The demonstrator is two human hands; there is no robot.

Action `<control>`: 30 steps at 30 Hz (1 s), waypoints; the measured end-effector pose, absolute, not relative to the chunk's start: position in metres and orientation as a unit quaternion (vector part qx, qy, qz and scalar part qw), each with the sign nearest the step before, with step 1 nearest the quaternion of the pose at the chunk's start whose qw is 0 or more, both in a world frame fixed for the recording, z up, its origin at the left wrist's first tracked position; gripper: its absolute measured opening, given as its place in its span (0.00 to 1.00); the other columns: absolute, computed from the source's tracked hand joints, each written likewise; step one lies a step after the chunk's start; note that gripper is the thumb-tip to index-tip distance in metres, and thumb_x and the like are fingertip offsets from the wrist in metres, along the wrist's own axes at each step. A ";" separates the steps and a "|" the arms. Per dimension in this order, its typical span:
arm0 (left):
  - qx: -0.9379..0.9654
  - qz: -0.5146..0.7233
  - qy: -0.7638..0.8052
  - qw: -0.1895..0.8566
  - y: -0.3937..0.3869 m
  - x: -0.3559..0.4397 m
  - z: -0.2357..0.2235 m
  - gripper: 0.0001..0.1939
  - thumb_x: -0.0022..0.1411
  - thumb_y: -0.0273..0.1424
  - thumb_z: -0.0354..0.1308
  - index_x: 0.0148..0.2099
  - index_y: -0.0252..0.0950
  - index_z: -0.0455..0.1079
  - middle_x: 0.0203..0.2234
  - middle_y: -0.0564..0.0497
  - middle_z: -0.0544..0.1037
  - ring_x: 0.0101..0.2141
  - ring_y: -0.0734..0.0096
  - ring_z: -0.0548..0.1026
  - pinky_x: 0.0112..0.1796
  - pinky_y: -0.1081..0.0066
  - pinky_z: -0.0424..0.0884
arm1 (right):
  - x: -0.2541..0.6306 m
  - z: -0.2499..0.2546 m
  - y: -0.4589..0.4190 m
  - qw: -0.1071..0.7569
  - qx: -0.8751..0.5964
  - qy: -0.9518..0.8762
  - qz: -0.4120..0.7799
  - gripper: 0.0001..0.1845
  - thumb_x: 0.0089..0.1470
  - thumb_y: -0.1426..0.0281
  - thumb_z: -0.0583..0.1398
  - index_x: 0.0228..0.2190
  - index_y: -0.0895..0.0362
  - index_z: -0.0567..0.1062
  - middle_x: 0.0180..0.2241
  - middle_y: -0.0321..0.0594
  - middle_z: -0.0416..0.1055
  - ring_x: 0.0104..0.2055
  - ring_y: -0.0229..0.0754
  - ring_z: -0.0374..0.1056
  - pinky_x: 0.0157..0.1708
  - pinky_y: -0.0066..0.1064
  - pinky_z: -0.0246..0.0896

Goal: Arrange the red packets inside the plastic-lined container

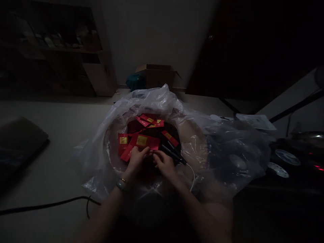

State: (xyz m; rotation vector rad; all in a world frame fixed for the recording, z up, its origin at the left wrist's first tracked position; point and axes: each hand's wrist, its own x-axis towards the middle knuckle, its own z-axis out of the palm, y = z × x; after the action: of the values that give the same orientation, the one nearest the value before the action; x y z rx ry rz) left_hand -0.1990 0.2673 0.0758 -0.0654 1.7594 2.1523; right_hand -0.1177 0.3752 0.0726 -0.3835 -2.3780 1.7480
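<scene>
Both my hands meet over a wide round container lined with a clear plastic bag. My left hand is closed at the near edge of a red packet with a gold square on it. At the packet's near right corner my right hand has its fingers pinched together; dim light hides exactly what they grip. Several more red packets, one at the left and one at the right, lie on dark contents inside. Beside my right hand rests a black stick-like tool, near a white cord.
An open cardboard box and a teal bundle stand by the wall. To the right, the plastic spreads toward dark equipment with pale round discs. A black cable crosses the floor at left, below a dark flat-topped object.
</scene>
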 end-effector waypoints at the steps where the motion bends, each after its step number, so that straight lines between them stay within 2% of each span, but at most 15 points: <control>1: -0.020 0.777 0.595 0.204 0.269 -0.196 0.074 0.20 0.40 0.34 0.70 0.34 0.30 0.69 0.24 0.49 0.77 0.25 0.69 0.76 0.30 0.70 0.75 | -0.121 0.070 0.378 0.096 -0.159 -0.753 0.631 0.18 0.52 0.59 0.55 0.39 0.57 0.73 0.33 0.41 0.75 0.29 0.40 0.70 0.23 0.28 0.66; 3: 0.003 0.791 0.563 0.240 0.270 -0.192 0.073 0.24 0.37 0.34 0.71 0.37 0.30 0.70 0.27 0.47 0.78 0.26 0.68 0.77 0.29 0.72 0.74 | -0.128 0.067 0.384 0.112 -0.191 -0.688 0.691 0.20 0.48 0.55 0.58 0.36 0.58 0.72 0.30 0.39 0.74 0.27 0.39 0.69 0.18 0.26 0.66; 6: 0.020 0.776 0.563 0.282 0.266 -0.193 0.074 0.26 0.38 0.36 0.71 0.40 0.29 0.71 0.31 0.43 0.79 0.29 0.65 0.78 0.30 0.71 0.75 | -0.137 0.069 0.395 0.139 -0.206 -0.647 0.721 0.19 0.42 0.55 0.62 0.30 0.57 0.71 0.26 0.35 0.71 0.26 0.37 0.69 0.19 0.25 0.67; 8: 0.000 0.775 0.586 0.238 0.261 -0.198 0.074 0.28 0.41 0.38 0.69 0.45 0.31 0.70 0.36 0.41 0.79 0.34 0.62 0.79 0.32 0.70 0.75 | -0.140 0.073 0.406 0.138 -0.200 -0.650 0.720 0.18 0.40 0.56 0.63 0.27 0.58 0.71 0.25 0.34 0.70 0.24 0.36 0.69 0.18 0.24 0.66; 10: -0.005 0.784 0.606 0.137 0.257 -0.202 0.073 0.32 0.44 0.39 0.67 0.52 0.35 0.66 0.43 0.42 0.78 0.41 0.61 0.77 0.35 0.70 0.74 | -0.142 0.077 0.418 0.112 -0.183 -0.675 0.706 0.16 0.40 0.58 0.63 0.26 0.58 0.70 0.24 0.33 0.70 0.22 0.35 0.68 0.17 0.24 0.66; 12: 0.028 0.769 0.632 0.093 0.255 -0.204 0.071 0.33 0.46 0.39 0.66 0.54 0.36 0.66 0.44 0.43 0.78 0.44 0.61 0.76 0.40 0.69 0.73 | -0.143 0.080 0.427 0.077 -0.164 -0.712 0.678 0.14 0.42 0.60 0.62 0.25 0.58 0.71 0.23 0.33 0.70 0.21 0.35 0.68 0.17 0.24 0.65; 15: 0.088 0.712 0.680 0.148 0.257 -0.200 0.068 0.23 0.47 0.39 0.65 0.45 0.33 0.74 0.38 0.44 0.81 0.39 0.60 0.77 0.39 0.67 0.73 | -0.145 0.082 0.433 0.091 -0.159 -0.773 0.607 0.12 0.47 0.64 0.59 0.33 0.58 0.73 0.27 0.36 0.73 0.24 0.37 0.69 0.22 0.28 0.68; 17: 0.096 0.696 0.693 0.163 0.260 -0.197 0.065 0.18 0.47 0.38 0.64 0.40 0.33 0.77 0.34 0.46 0.81 0.35 0.60 0.78 0.36 0.67 0.73 | -0.145 0.082 0.431 0.150 -0.151 -0.818 0.535 0.18 0.49 0.67 0.58 0.44 0.57 0.72 0.36 0.40 0.74 0.33 0.41 0.71 0.33 0.33 0.71; 20: 0.073 0.698 0.697 0.144 0.263 -0.196 0.062 0.15 0.47 0.37 0.64 0.37 0.33 0.77 0.31 0.47 0.81 0.33 0.61 0.78 0.35 0.67 0.73 | -0.144 0.081 0.421 0.207 -0.115 -0.882 0.408 0.25 0.52 0.70 0.56 0.53 0.55 0.68 0.45 0.45 0.71 0.45 0.45 0.68 0.48 0.39 0.64; 23: 0.053 0.703 0.697 0.129 0.262 -0.199 0.059 0.15 0.46 0.36 0.65 0.37 0.33 0.77 0.32 0.46 0.81 0.35 0.61 0.78 0.37 0.67 0.73 | -0.141 0.079 0.409 0.239 -0.093 -0.919 0.299 0.24 0.56 0.71 0.53 0.55 0.56 0.67 0.45 0.49 0.68 0.48 0.49 0.64 0.51 0.44 0.60; 26: 0.043 0.707 0.693 0.134 0.261 -0.200 0.057 0.17 0.46 0.37 0.65 0.37 0.32 0.77 0.32 0.46 0.81 0.35 0.61 0.78 0.38 0.67 0.73 | -0.142 0.080 0.404 0.280 -0.082 -0.924 0.247 0.20 0.58 0.70 0.53 0.51 0.58 0.71 0.45 0.52 0.67 0.49 0.51 0.61 0.51 0.46 0.57; 30: 0.060 0.691 0.708 0.136 0.260 -0.199 0.058 0.15 0.47 0.36 0.64 0.37 0.33 0.78 0.31 0.47 0.81 0.33 0.61 0.78 0.34 0.68 0.73 | -0.149 0.092 0.413 0.267 -0.109 -0.912 0.292 0.08 0.54 0.66 0.58 0.32 0.56 0.76 0.33 0.44 0.72 0.40 0.47 0.65 0.44 0.39 0.61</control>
State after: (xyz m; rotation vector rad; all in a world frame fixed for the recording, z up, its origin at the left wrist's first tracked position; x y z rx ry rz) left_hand -0.1986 0.2601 0.0576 0.1742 2.0489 2.0001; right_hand -0.1493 0.4134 0.0923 -0.2943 -2.4606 0.7880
